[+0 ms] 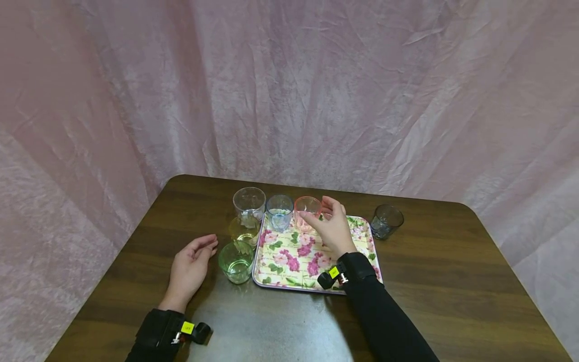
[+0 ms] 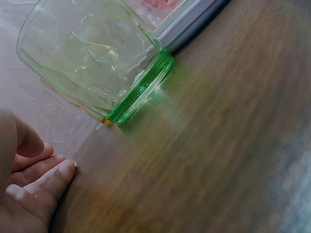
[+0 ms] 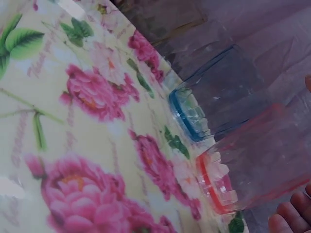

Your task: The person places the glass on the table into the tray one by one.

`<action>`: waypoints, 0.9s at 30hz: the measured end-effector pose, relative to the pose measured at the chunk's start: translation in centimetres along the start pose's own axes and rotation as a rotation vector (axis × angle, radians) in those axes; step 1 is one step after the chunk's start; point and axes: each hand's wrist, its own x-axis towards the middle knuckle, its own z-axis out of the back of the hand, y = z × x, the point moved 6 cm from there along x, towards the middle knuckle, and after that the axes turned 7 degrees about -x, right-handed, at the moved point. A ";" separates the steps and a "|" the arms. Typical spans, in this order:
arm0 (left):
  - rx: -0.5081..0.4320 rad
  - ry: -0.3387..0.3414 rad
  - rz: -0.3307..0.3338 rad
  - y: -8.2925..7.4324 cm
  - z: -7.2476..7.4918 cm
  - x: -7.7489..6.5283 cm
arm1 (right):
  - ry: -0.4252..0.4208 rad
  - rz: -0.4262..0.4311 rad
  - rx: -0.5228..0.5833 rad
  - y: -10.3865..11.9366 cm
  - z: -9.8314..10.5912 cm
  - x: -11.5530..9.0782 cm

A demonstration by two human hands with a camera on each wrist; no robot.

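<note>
My right hand [image 1: 333, 228] is around the near and right sides of a pink glass [image 1: 308, 208] that stands upright on a floral tray [image 1: 289, 284]. Its thumb and fingers are spread on either side of the glass, and firm contact is not plain. In the right wrist view, fingertips [image 3: 289, 216] show close beside the pink glass [image 3: 257, 160]. My left hand [image 1: 190, 269] lies just left of a green glass [image 1: 236, 262], apart from it, with loosely bent fingers. That green glass [image 2: 97, 58] stands on the table in the left wrist view.
A blue glass [image 1: 280, 213] stands left of the pink one at the tray's far left corner. A clear glass [image 1: 249, 201] and a yellow glass [image 1: 243, 231] stand along the tray's left side. A dark grey glass [image 1: 387, 221] stands right of the tray. Behind the wooden table [image 1: 443, 271] hangs a pink curtain [image 1: 294, 90].
</note>
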 end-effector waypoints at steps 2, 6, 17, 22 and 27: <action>-0.002 -0.002 0.000 0.0 0.0 0.0 | -0.003 0.010 -0.001 0.2 0.3 -0.1; 0.002 0.004 0.001 0.0 0.1 0.0 | -0.023 0.016 -0.004 0.5 0.9 -0.1; 0.015 0.011 0.008 0.2 0.1 -0.2 | -0.030 0.027 0.029 1.4 2.5 -0.3; 0.012 0.003 -0.007 0.0 0.1 -0.1 | -0.032 0.034 0.013 1.9 3.4 -0.5; 0.013 0.003 -0.006 0.0 0.1 -0.1 | -0.048 0.039 0.002 1.9 4.0 -0.4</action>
